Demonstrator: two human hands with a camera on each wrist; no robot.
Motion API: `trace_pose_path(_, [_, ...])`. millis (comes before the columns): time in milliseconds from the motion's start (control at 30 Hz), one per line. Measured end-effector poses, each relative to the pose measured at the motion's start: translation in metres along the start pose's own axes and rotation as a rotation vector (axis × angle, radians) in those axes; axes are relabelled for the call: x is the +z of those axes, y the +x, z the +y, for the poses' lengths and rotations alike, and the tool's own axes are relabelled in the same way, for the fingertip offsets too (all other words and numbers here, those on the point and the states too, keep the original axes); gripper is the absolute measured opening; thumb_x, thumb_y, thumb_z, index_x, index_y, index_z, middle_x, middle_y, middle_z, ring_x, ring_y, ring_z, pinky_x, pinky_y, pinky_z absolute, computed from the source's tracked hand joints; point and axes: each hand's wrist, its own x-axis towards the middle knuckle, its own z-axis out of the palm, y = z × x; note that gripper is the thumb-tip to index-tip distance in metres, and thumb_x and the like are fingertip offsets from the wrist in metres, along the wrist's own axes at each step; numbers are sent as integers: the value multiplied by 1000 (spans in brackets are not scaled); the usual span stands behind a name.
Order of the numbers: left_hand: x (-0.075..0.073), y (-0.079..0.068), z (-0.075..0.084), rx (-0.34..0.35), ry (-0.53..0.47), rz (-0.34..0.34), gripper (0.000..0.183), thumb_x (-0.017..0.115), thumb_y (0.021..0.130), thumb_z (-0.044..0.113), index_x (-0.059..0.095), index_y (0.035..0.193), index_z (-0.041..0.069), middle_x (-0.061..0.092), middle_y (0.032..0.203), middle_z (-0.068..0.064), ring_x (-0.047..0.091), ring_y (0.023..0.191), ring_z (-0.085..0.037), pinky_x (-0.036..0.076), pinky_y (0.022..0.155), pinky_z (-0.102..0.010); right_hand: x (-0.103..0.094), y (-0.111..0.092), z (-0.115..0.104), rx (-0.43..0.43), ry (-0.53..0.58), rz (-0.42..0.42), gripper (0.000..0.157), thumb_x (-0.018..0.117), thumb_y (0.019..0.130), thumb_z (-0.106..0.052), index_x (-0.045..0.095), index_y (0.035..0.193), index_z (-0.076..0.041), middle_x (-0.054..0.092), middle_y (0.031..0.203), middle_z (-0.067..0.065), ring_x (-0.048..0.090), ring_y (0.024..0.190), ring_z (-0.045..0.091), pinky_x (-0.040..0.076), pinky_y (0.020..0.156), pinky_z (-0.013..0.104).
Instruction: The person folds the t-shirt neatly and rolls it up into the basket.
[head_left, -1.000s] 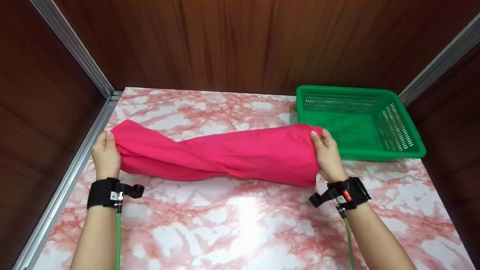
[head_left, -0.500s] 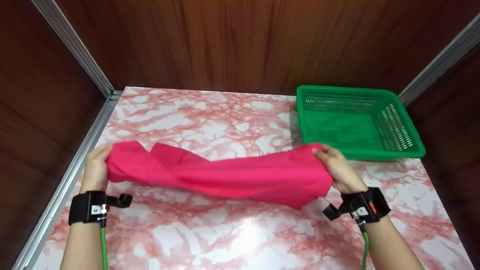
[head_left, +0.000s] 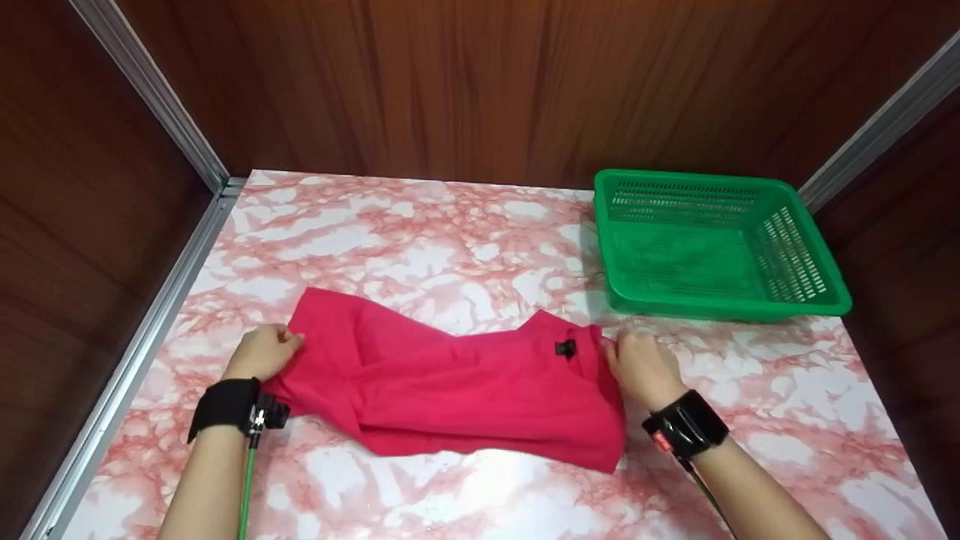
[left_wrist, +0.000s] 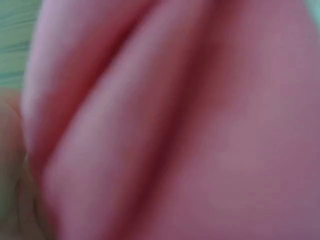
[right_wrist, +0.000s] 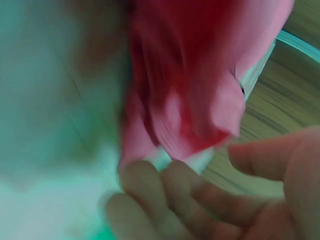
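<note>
A bright pink cloth (head_left: 450, 382) lies rumpled across the front middle of the table, with a small black patch (head_left: 566, 347) near its right end. My left hand (head_left: 264, 352) pinches the cloth's left edge with bent fingers. In the left wrist view folds of the cloth (left_wrist: 200, 125) fill most of the picture and hide the fingertips. My right hand (head_left: 646, 367) is at the cloth's right edge, back of the hand up. The right wrist view shows its thumb apart from the loosely bent fingers (right_wrist: 175, 195), with the gathered cloth (right_wrist: 185, 110) just beyond the fingertips.
A green plastic basket (head_left: 727, 307) with slotted walls stands at the back right of the marbled red-and-white table (head_left: 420, 240). Dark wood panels (head_left: 450, 90) with metal rails (head_left: 142, 345) close in the back and sides. Green cables run from both wristbands.
Both hands have come nearer the front and closer together, turning palms down. The cloth went from stretched between them to lying on the table, and the right thumb and fingers are now apart.
</note>
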Motion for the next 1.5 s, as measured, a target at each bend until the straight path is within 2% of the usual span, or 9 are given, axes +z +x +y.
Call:
trace_pose_path(100, [-7, 10, 13, 42, 14, 49, 23, 49, 89, 25, 54, 82, 3, 54, 71, -11, 49, 67, -25, 37, 62, -33, -2, 15, -17, -136, 26, 126, 16, 58, 83, -16, 59, 77, -1, 60, 72, 17, 61, 64, 34, 46, 47, 43])
trace_pose_path(233, [-11, 29, 36, 104, 17, 88, 26, 50, 88, 21, 54, 98, -3, 55, 93, -23, 51, 88, -36, 40, 77, -45, 4, 41, -36, -287, 83, 122, 13, 62, 79, -6, 62, 90, 1, 61, 83, 16, 62, 76, 32, 50, 61, 40])
trace_pose_path(400, [0, 55, 54, 90, 70, 66, 39, 47, 83, 7, 45, 122, 2, 40, 125, -27, 35, 114, -46, 32, 88, -57, 22, 71, -37, -256, 41, -23, 26, 64, 77, -6, 60, 101, 4, 58, 92, 22, 60, 83, 36, 50, 66, 43])
trace_pose_path(500, [12, 65, 52, 67, 116, 45, 55, 43, 77, 0, 38, 131, 9, 26, 138, -24, 23, 123, -46, 26, 91, -61, 31, 81, -31, -237, 29, -107, 27, 68, 77, -16, 59, 93, 4, 56, 87, 20, 57, 82, 33, 49, 67, 41])
trace_pose_path(600, [23, 69, 44, 63, 147, 29, 52, 44, 84, 6, 36, 135, 12, 18, 143, -22, 14, 128, -46, 20, 94, -64, 39, 84, -28, -224, 30, -156, 33, 71, 75, -25, 57, 87, 2, 51, 85, 16, 54, 80, 31, 47, 70, 40])
trace_pose_path(700, [31, 68, 34, 73, 173, 57, 43, 47, 90, 18, 40, 132, 12, 27, 136, -24, 21, 123, -47, 22, 92, -63, 44, 84, -29, -211, 23, -188, 39, 72, 74, -27, 54, 89, 4, 51, 87, 18, 54, 81, 34, 47, 73, 41])
trace_pose_path(1000, [46, 65, 20, 162, 239, 196, 31, 59, 84, 30, 51, 105, 9, 57, 97, -25, 47, 96, -44, 33, 76, -53, 49, 81, -29, -186, 27, -299, 28, 60, 82, -26, 56, 86, 1, 59, 86, 17, 57, 88, 34, 45, 76, 44])
trace_pose_path(1233, [46, 59, 23, 307, 113, 175, 21, 54, 88, 25, 48, 79, 7, 47, 57, -10, 53, 62, -31, 39, 61, -41, 34, 76, -28, -353, 216, -133, 12, 54, 86, -18, 52, 86, -6, 54, 71, 8, 53, 72, 22, 45, 68, 36])
trace_pose_path(1500, [21, 43, 38, 353, -36, 268, 21, 46, 93, 26, 48, 83, 8, 39, 55, -6, 45, 59, -26, 39, 62, -36, -10, 70, -44, -518, 152, 70, 10, 53, 89, -23, 52, 84, -14, 49, 69, -3, 50, 64, 14, 42, 58, 29])
